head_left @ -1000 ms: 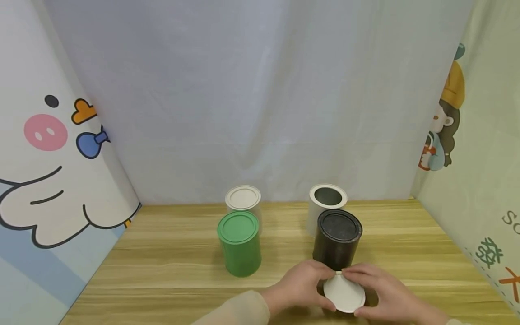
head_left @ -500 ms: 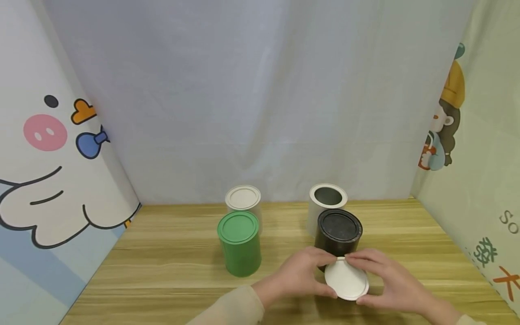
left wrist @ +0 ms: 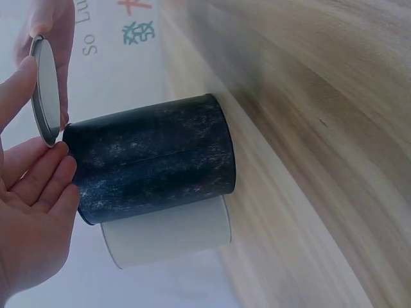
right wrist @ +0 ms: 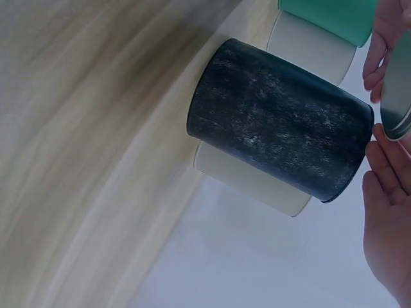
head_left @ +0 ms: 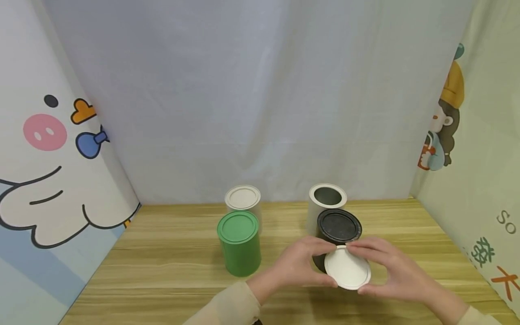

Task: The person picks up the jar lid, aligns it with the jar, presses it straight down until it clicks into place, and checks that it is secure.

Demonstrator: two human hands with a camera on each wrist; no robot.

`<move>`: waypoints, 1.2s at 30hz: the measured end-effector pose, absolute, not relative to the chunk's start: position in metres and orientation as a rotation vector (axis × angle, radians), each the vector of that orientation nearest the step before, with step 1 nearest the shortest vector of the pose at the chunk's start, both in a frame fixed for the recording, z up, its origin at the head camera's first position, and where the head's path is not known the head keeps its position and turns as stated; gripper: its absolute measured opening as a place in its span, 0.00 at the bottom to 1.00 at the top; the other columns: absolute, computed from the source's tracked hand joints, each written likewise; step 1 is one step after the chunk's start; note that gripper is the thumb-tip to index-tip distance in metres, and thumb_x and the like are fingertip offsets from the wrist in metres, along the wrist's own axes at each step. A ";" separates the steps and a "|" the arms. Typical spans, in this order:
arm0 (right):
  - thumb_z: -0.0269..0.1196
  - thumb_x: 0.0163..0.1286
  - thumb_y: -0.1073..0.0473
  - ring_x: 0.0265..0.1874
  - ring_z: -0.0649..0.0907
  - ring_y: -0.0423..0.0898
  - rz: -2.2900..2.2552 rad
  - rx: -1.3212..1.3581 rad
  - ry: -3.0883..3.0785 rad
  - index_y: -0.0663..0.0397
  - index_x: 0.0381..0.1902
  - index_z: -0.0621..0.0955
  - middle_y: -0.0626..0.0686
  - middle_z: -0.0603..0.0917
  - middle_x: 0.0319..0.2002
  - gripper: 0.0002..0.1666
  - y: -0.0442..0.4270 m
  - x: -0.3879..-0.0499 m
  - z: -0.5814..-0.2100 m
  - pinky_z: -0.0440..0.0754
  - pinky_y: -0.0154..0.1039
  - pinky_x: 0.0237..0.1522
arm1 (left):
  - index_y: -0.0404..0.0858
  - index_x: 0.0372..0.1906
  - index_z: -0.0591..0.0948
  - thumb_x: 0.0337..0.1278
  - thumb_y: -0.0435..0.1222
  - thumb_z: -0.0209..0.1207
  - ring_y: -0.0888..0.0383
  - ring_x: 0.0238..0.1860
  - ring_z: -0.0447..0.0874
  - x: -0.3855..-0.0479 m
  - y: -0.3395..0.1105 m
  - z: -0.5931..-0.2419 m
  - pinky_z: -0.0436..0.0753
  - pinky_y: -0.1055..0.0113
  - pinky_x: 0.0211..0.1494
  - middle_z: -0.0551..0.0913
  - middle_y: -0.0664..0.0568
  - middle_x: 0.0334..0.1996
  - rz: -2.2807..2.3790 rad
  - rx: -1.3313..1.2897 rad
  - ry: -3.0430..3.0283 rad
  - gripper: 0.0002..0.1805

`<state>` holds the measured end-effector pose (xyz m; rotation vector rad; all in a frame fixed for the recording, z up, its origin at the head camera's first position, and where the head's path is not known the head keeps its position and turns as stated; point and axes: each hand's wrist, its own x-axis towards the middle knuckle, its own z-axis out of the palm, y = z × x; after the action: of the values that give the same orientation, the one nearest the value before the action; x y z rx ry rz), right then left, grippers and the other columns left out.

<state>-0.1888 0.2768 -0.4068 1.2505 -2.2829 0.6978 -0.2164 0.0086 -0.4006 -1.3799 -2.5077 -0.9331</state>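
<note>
Both hands pinch a round white lid by its edge, up off the table and tilted. My left hand has the lid's left side between thumb and fingers; my right hand grips its right side. Just behind the lid stands a black can with its top covered, partly hidden by the lid and fingers. Farther back is a white can with an open top and dark inside. In the left wrist view the lid appears nearly edge-on, beside the upper end of the black can.
To the left stands a green can with a green lid, and behind it a lidded white can. All stand on a wood-grain table. A pale curtain hangs at the table's back edge, with printed cloths on both sides.
Both hands have raised the white lid off the table, and it now covers more of the black can's front. The cans have stayed in place.
</note>
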 end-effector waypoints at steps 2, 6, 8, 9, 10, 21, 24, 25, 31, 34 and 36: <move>0.81 0.45 0.44 0.59 0.73 0.41 0.703 1.248 -2.287 0.57 0.59 0.81 0.51 0.79 0.58 0.45 0.277 -0.189 -0.405 0.64 0.23 0.62 | 0.38 0.60 0.81 0.40 0.44 0.79 0.61 0.57 0.78 -0.216 0.008 -0.398 0.71 0.77 0.62 0.83 0.52 0.55 -0.959 -1.375 -2.511 0.37; 0.82 0.43 0.46 0.58 0.74 0.42 0.713 1.268 -2.261 0.58 0.59 0.81 0.51 0.79 0.58 0.45 0.277 -0.192 -0.401 0.65 0.23 0.61 | 0.37 0.60 0.81 0.39 0.43 0.79 0.60 0.57 0.78 -0.217 0.007 -0.395 0.70 0.75 0.63 0.84 0.52 0.55 -0.980 -1.383 -2.478 0.37; 0.82 0.43 0.47 0.58 0.74 0.42 0.707 1.282 -2.238 0.59 0.59 0.81 0.52 0.79 0.57 0.45 0.276 -0.193 -0.399 0.66 0.23 0.61 | 0.37 0.59 0.82 0.39 0.43 0.79 0.59 0.56 0.79 -0.219 0.007 -0.395 0.71 0.74 0.63 0.84 0.51 0.55 -0.986 -1.381 -2.454 0.37; 0.82 0.43 0.47 0.57 0.74 0.43 0.706 1.287 -2.229 0.60 0.59 0.81 0.53 0.79 0.57 0.45 0.276 -0.194 -0.398 0.66 0.23 0.60 | 0.37 0.59 0.82 0.39 0.43 0.79 0.59 0.56 0.79 -0.219 0.007 -0.394 0.71 0.73 0.63 0.84 0.51 0.54 -0.994 -1.373 -2.446 0.37; 0.82 0.44 0.47 0.57 0.74 0.43 0.706 1.286 -2.226 0.60 0.59 0.81 0.53 0.79 0.57 0.45 0.276 -0.195 -0.397 0.66 0.23 0.60 | 0.37 0.59 0.82 0.38 0.43 0.80 0.58 0.56 0.80 -0.220 0.007 -0.394 0.71 0.73 0.63 0.84 0.51 0.54 -1.006 -1.362 -2.438 0.37; 0.75 0.55 0.41 0.57 0.76 0.44 0.723 1.280 -2.183 0.60 0.60 0.80 0.53 0.79 0.58 0.41 0.274 -0.211 -0.390 0.67 0.24 0.61 | 0.36 0.57 0.83 0.42 0.42 0.78 0.55 0.57 0.80 -0.226 0.006 -0.390 0.74 0.69 0.62 0.85 0.50 0.53 -1.037 -1.219 -2.421 0.33; 0.77 0.53 0.43 0.57 0.76 0.43 0.730 1.243 -2.198 0.59 0.61 0.80 0.53 0.79 0.58 0.42 0.275 -0.215 -0.389 0.67 0.24 0.60 | 0.36 0.56 0.83 0.43 0.41 0.78 0.54 0.56 0.81 -0.230 0.008 -0.389 0.75 0.68 0.62 0.85 0.49 0.53 -1.089 -1.194 -2.406 0.31; 0.77 0.52 0.44 0.58 0.76 0.43 0.736 1.229 -2.208 0.59 0.61 0.79 0.53 0.79 0.58 0.42 0.276 -0.216 -0.389 0.67 0.24 0.60 | 0.35 0.56 0.83 0.43 0.40 0.78 0.54 0.56 0.81 -0.231 0.008 -0.388 0.75 0.68 0.62 0.85 0.49 0.53 -1.109 -1.187 -2.401 0.31; 0.80 0.47 0.53 0.59 0.75 0.41 0.764 1.159 -2.222 0.60 0.60 0.80 0.56 0.80 0.57 0.42 0.278 -0.225 -0.390 0.66 0.24 0.61 | 0.36 0.56 0.84 0.44 0.40 0.77 0.55 0.57 0.81 -0.239 0.011 -0.387 0.74 0.68 0.63 0.85 0.50 0.53 -1.193 -1.111 -2.422 0.30; 0.81 0.45 0.57 0.57 0.76 0.41 0.777 1.123 -2.215 0.59 0.60 0.81 0.56 0.81 0.56 0.42 0.278 -0.230 -0.390 0.66 0.24 0.60 | 0.36 0.56 0.84 0.44 0.41 0.77 0.55 0.57 0.80 -0.244 0.013 -0.388 0.74 0.68 0.63 0.85 0.50 0.53 -1.178 -1.068 -2.426 0.30; 0.81 0.44 0.58 0.56 0.77 0.41 0.790 1.100 -2.208 0.59 0.59 0.81 0.56 0.82 0.55 0.41 0.277 -0.233 -0.391 0.67 0.24 0.58 | 0.36 0.56 0.84 0.45 0.42 0.77 0.55 0.57 0.80 -0.247 0.014 -0.388 0.74 0.68 0.63 0.85 0.50 0.53 -1.160 -1.045 -2.425 0.30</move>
<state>-0.2327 0.2772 -0.3911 1.0996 -2.2077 0.7903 -0.2469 0.0135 -0.3883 -1.0450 -2.4254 -1.1603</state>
